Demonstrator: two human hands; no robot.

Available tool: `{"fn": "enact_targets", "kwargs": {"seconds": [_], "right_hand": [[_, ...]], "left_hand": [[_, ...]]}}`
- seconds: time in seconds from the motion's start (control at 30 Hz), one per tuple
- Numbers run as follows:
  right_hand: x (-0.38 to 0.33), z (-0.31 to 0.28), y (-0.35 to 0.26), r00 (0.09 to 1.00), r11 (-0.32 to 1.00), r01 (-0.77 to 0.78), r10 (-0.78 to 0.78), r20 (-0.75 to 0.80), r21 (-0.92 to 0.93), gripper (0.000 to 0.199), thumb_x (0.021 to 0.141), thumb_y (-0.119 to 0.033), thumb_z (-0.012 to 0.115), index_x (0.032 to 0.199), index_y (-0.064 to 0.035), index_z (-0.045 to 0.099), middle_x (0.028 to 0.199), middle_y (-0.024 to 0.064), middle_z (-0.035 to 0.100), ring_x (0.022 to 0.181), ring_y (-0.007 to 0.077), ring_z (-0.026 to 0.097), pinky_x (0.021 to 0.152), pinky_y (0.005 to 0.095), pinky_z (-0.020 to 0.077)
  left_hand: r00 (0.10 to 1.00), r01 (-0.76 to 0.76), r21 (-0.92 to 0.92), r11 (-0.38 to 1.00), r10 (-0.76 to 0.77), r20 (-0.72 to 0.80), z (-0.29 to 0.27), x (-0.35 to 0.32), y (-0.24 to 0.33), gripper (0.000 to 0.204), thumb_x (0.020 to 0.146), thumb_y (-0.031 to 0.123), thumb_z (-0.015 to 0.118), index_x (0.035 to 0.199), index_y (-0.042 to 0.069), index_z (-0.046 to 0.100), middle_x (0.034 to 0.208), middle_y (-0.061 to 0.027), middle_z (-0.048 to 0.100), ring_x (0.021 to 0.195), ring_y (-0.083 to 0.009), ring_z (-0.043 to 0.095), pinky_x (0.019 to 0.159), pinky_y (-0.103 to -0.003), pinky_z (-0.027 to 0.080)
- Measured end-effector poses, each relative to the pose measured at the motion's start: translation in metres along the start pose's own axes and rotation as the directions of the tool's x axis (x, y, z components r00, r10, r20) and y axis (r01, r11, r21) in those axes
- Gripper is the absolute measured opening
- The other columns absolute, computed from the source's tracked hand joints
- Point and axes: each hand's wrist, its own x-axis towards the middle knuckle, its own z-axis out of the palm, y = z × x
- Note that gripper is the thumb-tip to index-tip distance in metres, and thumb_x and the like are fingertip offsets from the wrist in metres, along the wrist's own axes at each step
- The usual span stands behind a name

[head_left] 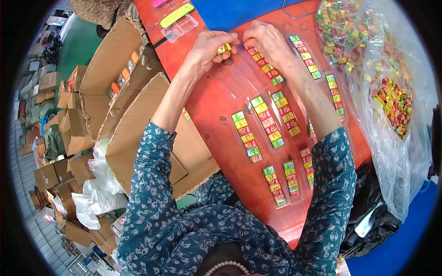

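Observation:
My left hand (212, 49) is closed around a few small yellow wrapped candies (224, 48) above the far side of the red table. Close beside it, my right hand (269, 43) is bent down with its fingertips together at the far end of a row of wrapped candies (267, 66). What those fingertips grip is hidden. That row lies in a narrow clear plastic tray. To its left sits a bare clear tray (237, 83). Several more filled rows, among them one of red, yellow and green candies (267, 122), lie nearer to me.
A big clear bag of loose wrapped candies (392, 108) covers the table's right side. Open cardboard boxes (133, 133) stand against the left edge. A yellow-green strip (177, 15) and a clear plastic piece (179, 28) lie at the far left. A black bag (375, 221) is at lower right.

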Motion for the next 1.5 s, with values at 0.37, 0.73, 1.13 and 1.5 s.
{"fn": "enact_targets", "kwargs": {"seconds": [0.37,0.73,1.13,1.5], "right_hand": [[0.002,0.003,-0.005,0.998,0.999,-0.028,0.029,0.052,-0.033,0.012,0.068,0.000,0.061,0.079,-0.0045,0.062,0.085,0.0156,0.059,0.082,0.0325,0.058,0.066,0.0412,0.0469],[-0.013,0.004,-0.022,0.997,0.987,-0.067,0.062,-0.037,-0.144,0.010,0.067,-0.009,0.066,0.071,-0.0012,0.061,0.080,0.0187,0.056,0.071,0.0375,0.058,0.059,0.0432,0.0466],[-0.009,0.012,-0.026,0.961,0.944,-0.271,0.276,0.001,-0.188,0.012,0.066,-0.008,0.065,0.076,-0.0025,0.063,0.080,0.0183,0.060,0.076,0.0353,0.059,0.066,0.0404,0.0487],[-0.003,0.016,-0.027,0.775,0.774,-0.632,0.631,-0.035,-0.034,0.015,0.066,-0.009,0.064,0.080,-0.0068,0.065,0.085,0.0169,0.063,0.082,0.0316,0.061,0.071,0.0389,0.0488]], "left_hand": [[0.966,0.240,-0.485,0.841,-0.159,0.202,-0.036,0.006,-0.018,0.027,0.086,0.019,0.054,0.094,-0.006,0.054,0.077,-0.0154,0.059,0.055,-0.0109,0.053,0.032,-0.014,0.034],[0.996,-0.089,-0.031,0.996,0.089,0.018,-0.017,0.011,-0.019,0.020,0.081,0.014,0.057,0.087,-0.005,0.061,0.071,-0.0139,0.062,0.050,-0.0125,0.054,0.040,-0.022,0.042],[0.661,-0.540,0.840,0.060,0.648,0.378,0.004,0.032,-0.024,0.018,0.068,0.013,0.063,0.068,-0.005,0.059,0.067,-0.0208,0.056,0.070,-0.0359,0.055,0.063,-0.043,0.042],[0.709,-0.513,0.851,0.109,0.613,0.349,0.000,0.038,-0.028,0.018,0.067,0.014,0.064,0.068,-0.003,0.060,0.065,-0.0205,0.055,0.070,-0.0354,0.056,0.063,-0.042,0.042]]}}
